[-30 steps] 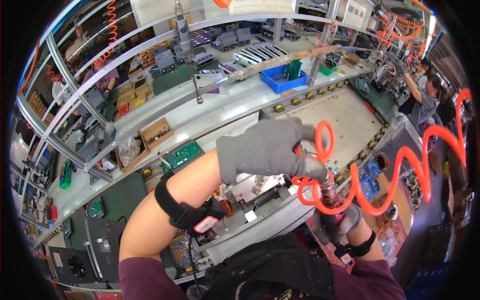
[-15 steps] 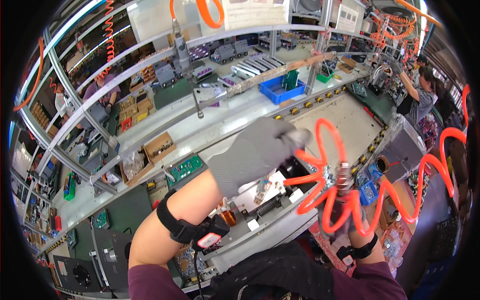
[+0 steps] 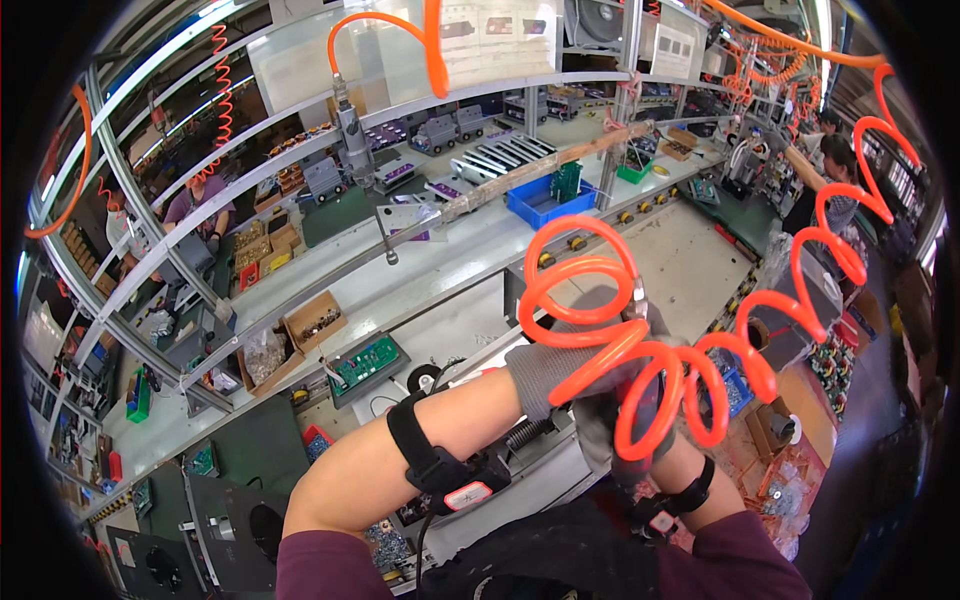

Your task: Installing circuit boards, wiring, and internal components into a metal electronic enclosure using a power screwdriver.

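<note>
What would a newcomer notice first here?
Probably the bright orange coiled hose, looping in front of the gloved left hand. Next, the blue bin farther off near the top middle, then the green circuit board left of that hand.

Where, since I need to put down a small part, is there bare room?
Looks bare: the beige surface edged by yellow rollers; the white bench strip between cardboard box and blue bin. Crowded: around the orange coiled hose.
</note>
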`<state>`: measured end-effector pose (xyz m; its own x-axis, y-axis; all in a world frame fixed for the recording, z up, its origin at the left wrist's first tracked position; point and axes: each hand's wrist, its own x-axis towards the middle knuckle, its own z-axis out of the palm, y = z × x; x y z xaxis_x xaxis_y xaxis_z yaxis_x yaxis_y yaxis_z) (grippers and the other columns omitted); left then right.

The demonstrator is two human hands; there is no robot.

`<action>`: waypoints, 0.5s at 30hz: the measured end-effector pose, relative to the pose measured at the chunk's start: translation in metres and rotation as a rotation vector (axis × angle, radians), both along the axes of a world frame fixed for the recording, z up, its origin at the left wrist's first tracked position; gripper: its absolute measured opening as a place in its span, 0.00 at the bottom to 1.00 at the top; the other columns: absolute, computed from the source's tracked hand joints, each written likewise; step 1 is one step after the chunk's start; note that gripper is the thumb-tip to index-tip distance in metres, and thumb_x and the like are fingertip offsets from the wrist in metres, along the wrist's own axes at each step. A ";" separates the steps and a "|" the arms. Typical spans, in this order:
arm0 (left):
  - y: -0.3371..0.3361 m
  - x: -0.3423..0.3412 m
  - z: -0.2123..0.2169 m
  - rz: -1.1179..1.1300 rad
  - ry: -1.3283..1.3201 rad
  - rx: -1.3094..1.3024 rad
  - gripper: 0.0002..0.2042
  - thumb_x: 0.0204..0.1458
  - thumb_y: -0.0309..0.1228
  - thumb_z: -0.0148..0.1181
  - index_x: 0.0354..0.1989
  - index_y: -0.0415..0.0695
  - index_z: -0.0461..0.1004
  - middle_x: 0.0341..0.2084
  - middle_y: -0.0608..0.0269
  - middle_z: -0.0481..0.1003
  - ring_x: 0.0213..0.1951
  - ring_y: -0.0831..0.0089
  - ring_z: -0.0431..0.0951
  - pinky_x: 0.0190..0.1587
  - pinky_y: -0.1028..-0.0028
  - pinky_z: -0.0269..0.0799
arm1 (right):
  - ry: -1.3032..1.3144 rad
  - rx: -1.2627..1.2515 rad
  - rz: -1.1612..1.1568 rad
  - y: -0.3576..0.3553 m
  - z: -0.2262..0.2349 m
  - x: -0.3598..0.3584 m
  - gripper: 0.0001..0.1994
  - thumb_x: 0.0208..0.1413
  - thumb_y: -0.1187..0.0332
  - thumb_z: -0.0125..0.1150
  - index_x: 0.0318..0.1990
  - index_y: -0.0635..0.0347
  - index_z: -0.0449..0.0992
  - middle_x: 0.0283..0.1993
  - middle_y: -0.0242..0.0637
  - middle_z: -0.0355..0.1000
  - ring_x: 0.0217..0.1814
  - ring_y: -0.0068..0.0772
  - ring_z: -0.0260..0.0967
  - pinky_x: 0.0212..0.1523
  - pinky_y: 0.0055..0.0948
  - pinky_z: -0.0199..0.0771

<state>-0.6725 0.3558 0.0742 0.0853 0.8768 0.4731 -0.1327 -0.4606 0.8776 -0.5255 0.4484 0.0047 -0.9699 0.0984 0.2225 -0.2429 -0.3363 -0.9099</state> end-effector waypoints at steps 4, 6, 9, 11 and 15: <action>0.009 -0.006 0.009 0.377 0.092 -0.298 0.15 0.52 0.30 0.61 0.48 0.46 0.69 0.38 0.63 0.71 0.39 0.76 0.73 0.43 0.72 0.72 | -0.250 -0.247 -0.229 0.008 0.007 0.001 0.31 0.57 0.50 0.53 0.60 0.66 0.59 0.48 0.42 0.69 0.40 0.32 0.73 0.38 0.29 0.76; 0.016 -0.011 0.020 0.658 0.366 -0.353 0.13 0.51 0.34 0.62 0.44 0.46 0.74 0.32 0.64 0.74 0.33 0.76 0.76 0.37 0.72 0.74 | -0.158 -0.071 -0.278 0.002 0.014 -0.003 0.34 0.52 0.65 0.60 0.64 0.63 0.52 0.48 0.43 0.67 0.37 0.32 0.72 0.39 0.30 0.75; 0.018 -0.012 0.034 0.891 0.711 -0.145 0.15 0.51 0.38 0.62 0.40 0.39 0.75 0.29 0.64 0.76 0.29 0.79 0.75 0.32 0.73 0.73 | -0.039 0.501 -0.591 -0.007 0.019 -0.004 0.32 0.45 0.71 0.61 0.60 0.65 0.57 0.38 0.43 0.70 0.28 0.29 0.70 0.32 0.29 0.74; 0.011 -0.018 0.036 0.514 0.355 -0.495 0.17 0.51 0.37 0.62 0.43 0.35 0.74 0.29 0.63 0.75 0.29 0.79 0.73 0.32 0.75 0.71 | -0.405 0.126 -0.288 -0.003 0.021 0.004 0.23 0.42 0.63 0.60 0.44 0.67 0.64 0.34 0.41 0.70 0.23 0.30 0.70 0.25 0.27 0.73; -0.035 -0.043 0.010 0.524 0.041 -0.578 0.20 0.51 0.25 0.53 0.52 0.29 0.65 0.42 0.56 0.71 0.40 0.73 0.74 0.45 0.77 0.72 | 0.035 -0.196 -0.220 -0.004 0.015 0.012 0.31 0.41 0.58 0.67 0.52 0.59 0.62 0.28 0.36 0.66 0.24 0.33 0.69 0.23 0.34 0.75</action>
